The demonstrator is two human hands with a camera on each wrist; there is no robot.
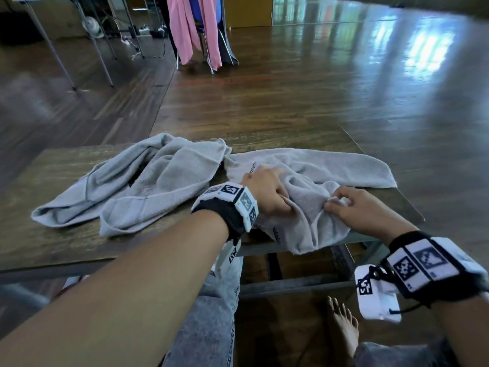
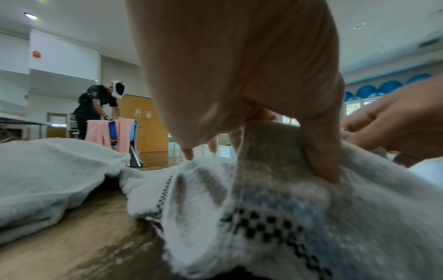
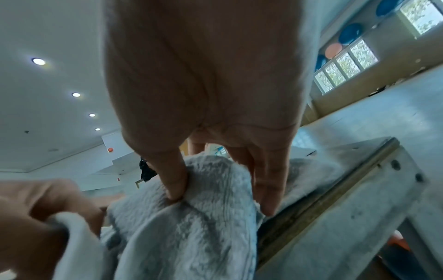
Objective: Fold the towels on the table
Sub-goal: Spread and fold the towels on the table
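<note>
Towels lie crumpled on the desk (image 1: 53, 247); the left hand (image 1: 267, 192) and right hand (image 1: 362, 207) each pinch a fold of the near towel (image 1: 304, 223) at five o'clock; the second towel (image 1: 148, 186) lies at nine o'clock; soft, light and limp, best held by corners.

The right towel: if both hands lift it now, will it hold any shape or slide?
Right towel is likely floppy: it bunches between left hand and right hand. Probably grippy, given its fluffy pile. One corner overhangs the table, so it may sag further.
</note>
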